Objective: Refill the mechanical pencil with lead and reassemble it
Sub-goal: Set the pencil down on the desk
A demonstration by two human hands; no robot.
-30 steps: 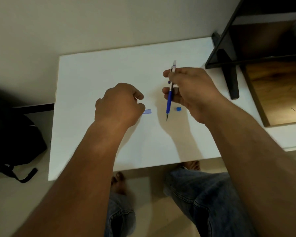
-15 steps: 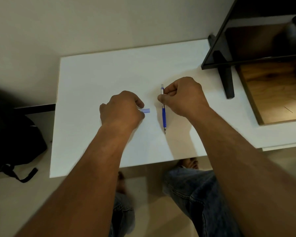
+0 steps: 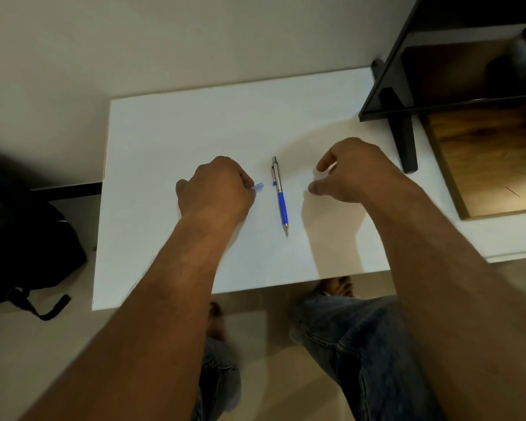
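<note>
The mechanical pencil (image 3: 280, 194), silver at the top with a blue grip, lies flat on the white table (image 3: 170, 132), tip pointing toward me. My left hand (image 3: 214, 189) rests just left of it, fingers curled around a small pale blue lead case (image 3: 258, 187) whose end sticks out toward the pencil. My right hand (image 3: 351, 171) hovers to the right of the pencil, fingers apart and holding nothing. The small blue cap seen earlier is hidden.
A black monitor stand (image 3: 403, 132) and a wooden shelf (image 3: 483, 165) occupy the right side of the table. A black bag (image 3: 28, 238) lies on the floor at the left. My knees in jeans (image 3: 362, 344) sit under the table's near edge.
My right hand lowered the pencil onto the table, let go of it and moved away to the right. My left hand kept its hold on the lead case.
</note>
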